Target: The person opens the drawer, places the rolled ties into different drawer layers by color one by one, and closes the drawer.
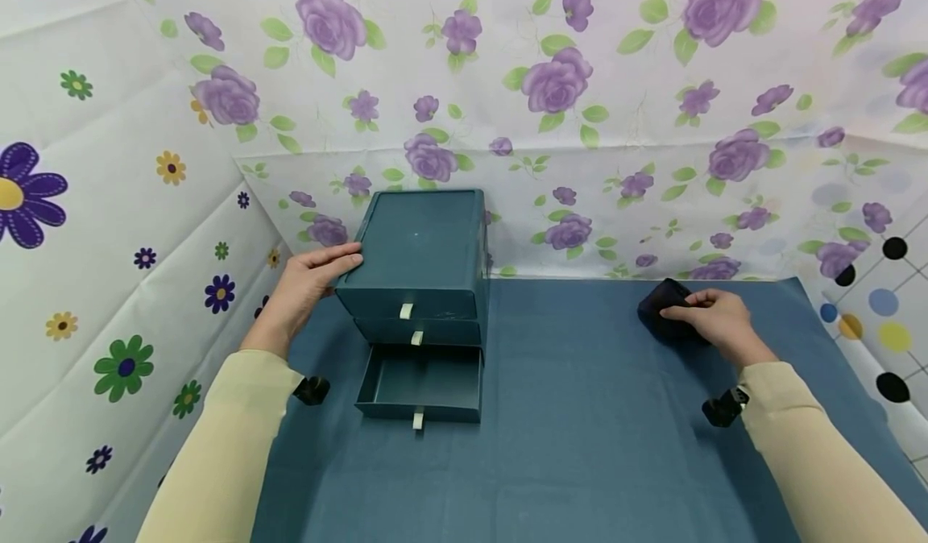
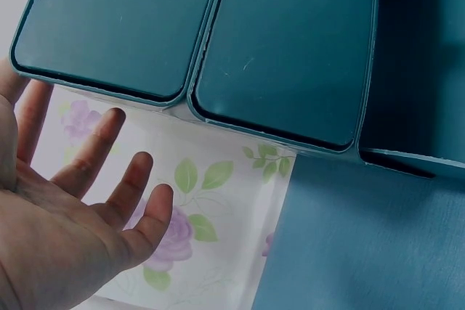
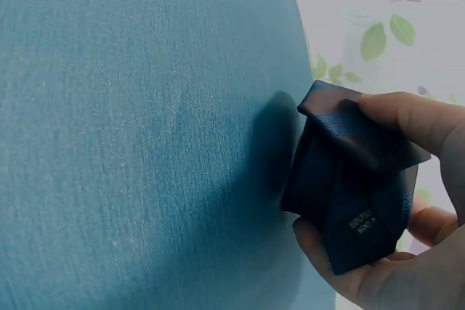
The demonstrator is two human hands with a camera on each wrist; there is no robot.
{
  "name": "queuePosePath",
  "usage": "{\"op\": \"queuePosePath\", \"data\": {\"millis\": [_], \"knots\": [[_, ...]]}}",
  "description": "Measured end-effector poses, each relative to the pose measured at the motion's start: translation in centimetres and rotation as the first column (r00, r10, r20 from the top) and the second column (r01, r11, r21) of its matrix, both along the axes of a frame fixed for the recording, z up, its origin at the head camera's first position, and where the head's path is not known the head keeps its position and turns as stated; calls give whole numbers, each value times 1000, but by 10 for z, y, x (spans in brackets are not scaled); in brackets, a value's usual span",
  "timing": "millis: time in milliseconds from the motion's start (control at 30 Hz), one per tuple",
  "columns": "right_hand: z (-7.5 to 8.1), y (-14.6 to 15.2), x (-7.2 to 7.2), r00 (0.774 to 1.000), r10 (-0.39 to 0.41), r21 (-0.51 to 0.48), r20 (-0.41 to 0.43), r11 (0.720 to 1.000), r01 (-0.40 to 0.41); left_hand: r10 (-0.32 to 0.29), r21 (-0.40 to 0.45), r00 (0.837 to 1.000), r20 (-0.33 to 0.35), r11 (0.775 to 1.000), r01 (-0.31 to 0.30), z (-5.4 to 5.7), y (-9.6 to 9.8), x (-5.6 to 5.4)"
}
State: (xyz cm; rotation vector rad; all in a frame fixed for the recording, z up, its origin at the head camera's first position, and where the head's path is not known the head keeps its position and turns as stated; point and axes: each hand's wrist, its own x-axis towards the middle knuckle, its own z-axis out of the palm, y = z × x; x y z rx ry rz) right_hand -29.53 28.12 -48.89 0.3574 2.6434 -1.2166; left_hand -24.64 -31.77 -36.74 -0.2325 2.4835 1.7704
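A small teal drawer cabinet (image 1: 416, 241) stands against the back wall, its bottom drawer (image 1: 424, 382) pulled out with bare floor showing inside. My left hand (image 1: 312, 289) touches the cabinet's upper left edge. In the left wrist view the fingers (image 2: 138, 179) of that hand are loosely spread beside the cabinet's front. Over at the right, my right hand (image 1: 714, 321) pinches a dark, leather-look folding case (image 1: 663, 309), much like a wallet. Close up in the right wrist view, thumb and fingers grip the case (image 3: 356, 201) at its sides, its flap bent and small print showing inside.
A blue cloth (image 1: 580, 414) covers the table. Flowered sheets hang behind (image 1: 507, 124) and at the left (image 1: 109, 285), and a dotted sheet (image 1: 888, 333) is at the right. Two shut drawers with pale pull tabs (image 1: 406, 311) sit above the pulled-out one.
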Motion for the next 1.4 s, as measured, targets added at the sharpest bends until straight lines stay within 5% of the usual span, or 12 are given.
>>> {"op": "queuePosePath", "data": {"millis": [233, 533, 733, 1167, 1400], "knots": [[7, -4, 5, 996, 28, 10, -90, 1000, -27, -5, 3, 1000, 17, 1000, 5, 21, 14, 14], [23, -30, 7, 984, 120, -96, -129, 987, -132, -2, 8, 1000, 20, 1000, 2, 21, 12, 12], [36, -58, 15, 975, 179, -173, -133, 964, -201, 10, 19, 1000, 17, 1000, -10, 12, 7, 4], [49, -134, 52, 918, 338, -284, -207, 877, -387, -17, -7, 999, 26, 1000, 18, 23, 15, 15], [64, -184, 79, 869, 436, -348, -234, 797, -494, -5, 5, 1000, 25, 1000, 5, 18, 12, 13]]}}
